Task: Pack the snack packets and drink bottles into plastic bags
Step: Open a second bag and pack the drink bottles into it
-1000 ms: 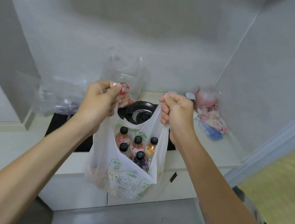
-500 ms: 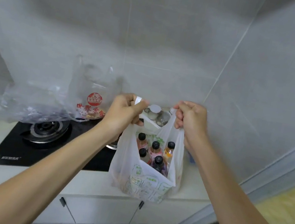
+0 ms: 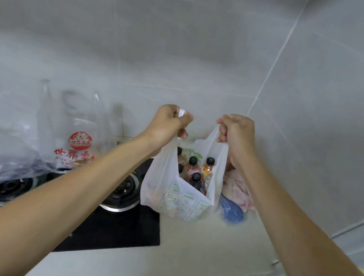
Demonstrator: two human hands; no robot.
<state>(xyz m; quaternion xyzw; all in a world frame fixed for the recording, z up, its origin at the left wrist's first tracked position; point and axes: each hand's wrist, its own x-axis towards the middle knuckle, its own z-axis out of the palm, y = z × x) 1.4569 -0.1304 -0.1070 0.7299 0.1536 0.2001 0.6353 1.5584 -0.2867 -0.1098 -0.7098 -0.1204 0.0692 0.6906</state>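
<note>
over counter [image 3: 205,246], both hands [image 3: 169,121] hoist bottle-filled bag [image 3: 179,200], seemingly resting.

soft dim light, wide-angle edge distortion

Large pale grey wall tiles [image 3: 193,42] rose behind a white countertop [image 3: 206,244] bearing a black glass hob [image 3: 125,230].

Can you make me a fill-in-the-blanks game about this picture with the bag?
1. The white bag is held up by ____ hands, the left hand and the right hand.
2. The bottles in the bag have ____ caps.
3. The clear bag with red print stands on the ____.
4. The walls are covered in grey ____.

Missing words: two; black; stove; tiles
</note>
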